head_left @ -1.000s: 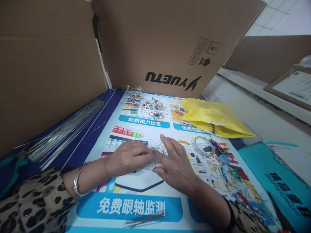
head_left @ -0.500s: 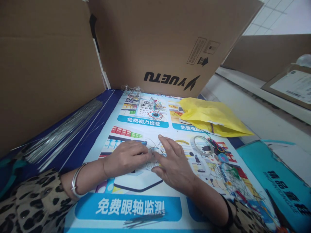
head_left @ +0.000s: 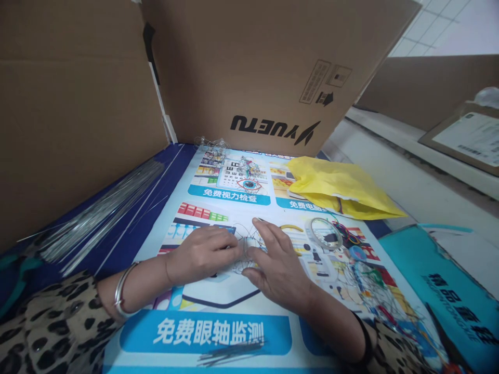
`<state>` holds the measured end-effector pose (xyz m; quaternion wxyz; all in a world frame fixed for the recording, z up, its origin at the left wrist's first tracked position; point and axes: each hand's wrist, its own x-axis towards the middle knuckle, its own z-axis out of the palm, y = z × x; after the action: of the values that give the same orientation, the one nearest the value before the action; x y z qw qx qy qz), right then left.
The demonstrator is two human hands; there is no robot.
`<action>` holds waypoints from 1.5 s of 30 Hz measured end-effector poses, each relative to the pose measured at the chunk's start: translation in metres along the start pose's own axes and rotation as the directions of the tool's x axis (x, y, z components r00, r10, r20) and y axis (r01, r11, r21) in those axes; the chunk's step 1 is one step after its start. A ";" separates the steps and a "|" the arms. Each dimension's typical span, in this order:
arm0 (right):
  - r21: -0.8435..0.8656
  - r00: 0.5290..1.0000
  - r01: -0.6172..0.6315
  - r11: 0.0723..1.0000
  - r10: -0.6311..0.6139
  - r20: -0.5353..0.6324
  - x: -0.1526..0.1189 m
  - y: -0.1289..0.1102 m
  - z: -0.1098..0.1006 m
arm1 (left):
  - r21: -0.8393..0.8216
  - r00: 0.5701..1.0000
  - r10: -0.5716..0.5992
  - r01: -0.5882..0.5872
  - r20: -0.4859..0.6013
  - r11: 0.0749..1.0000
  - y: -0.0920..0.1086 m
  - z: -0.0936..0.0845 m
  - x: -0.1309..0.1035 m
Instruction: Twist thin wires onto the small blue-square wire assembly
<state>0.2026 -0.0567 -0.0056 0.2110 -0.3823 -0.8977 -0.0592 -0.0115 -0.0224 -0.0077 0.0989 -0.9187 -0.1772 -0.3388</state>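
Between my hands, low over the printed poster, is a shape of thin bent wire with rounded loops; its fine details are partly hidden by my fingers. My left hand comes from the left, its fingers pinched together on the wire's near side. From the right, my right hand steadies the same wire with index finger and thumb, while the other fingers stretch forward over it. A bundle of short cut wires lies on the poster near its front edge.
Long straight wires lie at the left, with teal-handled pliers nearby. Right are a tape roll, tangled coloured wire pieces, a yellow bag and a teal box. Cardboard walls stand behind. Finished-looking wire tangles lie farther back.
Almost nothing differs. My right fingers have shifted very slightly to the left at the wire; my left hand stays in place.
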 end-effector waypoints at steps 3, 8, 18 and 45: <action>0.007 0.999 0.007 1.000 -0.006 -0.035 0.000 0.000 -0.001 | 0.003 1.000 -0.001 0.001 0.009 1.000 0.000 0.000 -0.001; 0.009 0.997 0.011 1.000 -0.011 -0.075 -0.001 0.000 0.000 | -0.002 1.000 -0.001 0.001 0.008 1.000 0.000 0.000 -0.001; 0.034 0.993 0.027 0.999 -0.023 -0.118 0.000 0.000 -0.003 | -0.004 1.000 0.001 -0.001 0.004 1.000 -0.001 0.000 0.001; 0.368 0.909 -0.140 0.919 0.266 -0.320 0.004 0.003 -0.001 | -0.004 1.000 0.001 0.000 0.023 1.000 0.000 0.000 -0.001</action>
<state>0.2026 -0.0521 -0.0030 0.4408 -0.4155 -0.7942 0.0478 -0.0128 -0.0226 -0.0082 0.0950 -0.9227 -0.1774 -0.3287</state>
